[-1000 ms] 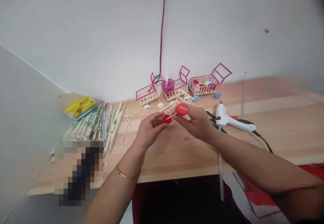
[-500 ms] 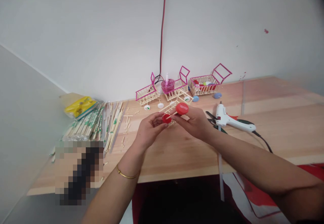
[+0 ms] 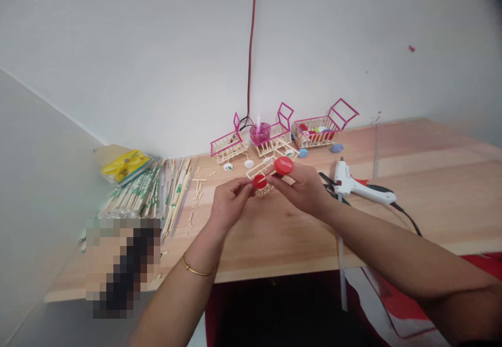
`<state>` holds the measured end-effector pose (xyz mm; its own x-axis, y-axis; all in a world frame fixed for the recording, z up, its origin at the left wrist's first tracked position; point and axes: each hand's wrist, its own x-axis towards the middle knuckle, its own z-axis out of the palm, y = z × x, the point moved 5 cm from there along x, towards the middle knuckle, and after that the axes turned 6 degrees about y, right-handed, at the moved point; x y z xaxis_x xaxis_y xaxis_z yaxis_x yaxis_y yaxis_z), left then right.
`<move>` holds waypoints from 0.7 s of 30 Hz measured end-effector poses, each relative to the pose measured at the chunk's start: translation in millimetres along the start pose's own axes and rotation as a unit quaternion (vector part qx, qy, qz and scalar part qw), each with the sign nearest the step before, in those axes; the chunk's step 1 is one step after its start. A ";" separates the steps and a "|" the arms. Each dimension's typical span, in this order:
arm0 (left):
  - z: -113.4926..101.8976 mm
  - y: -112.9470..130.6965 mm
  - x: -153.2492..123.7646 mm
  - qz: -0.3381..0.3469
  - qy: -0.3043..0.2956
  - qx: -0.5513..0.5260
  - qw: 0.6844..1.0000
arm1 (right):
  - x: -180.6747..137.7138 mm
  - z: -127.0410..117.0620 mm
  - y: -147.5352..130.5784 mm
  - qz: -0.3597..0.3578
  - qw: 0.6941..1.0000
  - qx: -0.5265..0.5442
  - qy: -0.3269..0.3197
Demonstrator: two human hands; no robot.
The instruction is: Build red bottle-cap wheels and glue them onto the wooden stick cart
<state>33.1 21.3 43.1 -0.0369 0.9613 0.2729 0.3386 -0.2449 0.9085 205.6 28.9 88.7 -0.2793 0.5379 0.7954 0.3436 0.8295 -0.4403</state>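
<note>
A short stick (image 3: 270,175) slants up to the right between two closed grips: the left hand (image 3: 229,203) pinches its small red cap (image 3: 259,181), the right hand (image 3: 308,190) its large red cap (image 3: 283,165).

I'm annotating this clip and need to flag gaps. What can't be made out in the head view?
All in the head view.
How the small red cap joins the large red cap: fingers of the left hand and right hand cover the link.
Lower left of the table: a pixelated block hides what lies there.
Print on the yellow packet: too small.
Contents of the rightmost cart: too small.
</note>
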 end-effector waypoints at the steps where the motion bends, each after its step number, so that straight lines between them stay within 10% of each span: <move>1: -0.5 1.7 -0.2 0.011 0.002 0.014 1.000 | 0.0 0.1 0.1 0.000 1.000 -0.001 0.001; 21: -13.4 -7.1 4.9 -0.029 0.086 0.058 0.994 | -0.8 -1.2 5.2 0.036 0.999 0.013 0.002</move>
<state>17.9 26.1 42.3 -0.2165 0.9354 0.2794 0.4367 -0.1632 0.8847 208.8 32.6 86.3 -0.2516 0.5962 0.7624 0.3394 0.7921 -0.5074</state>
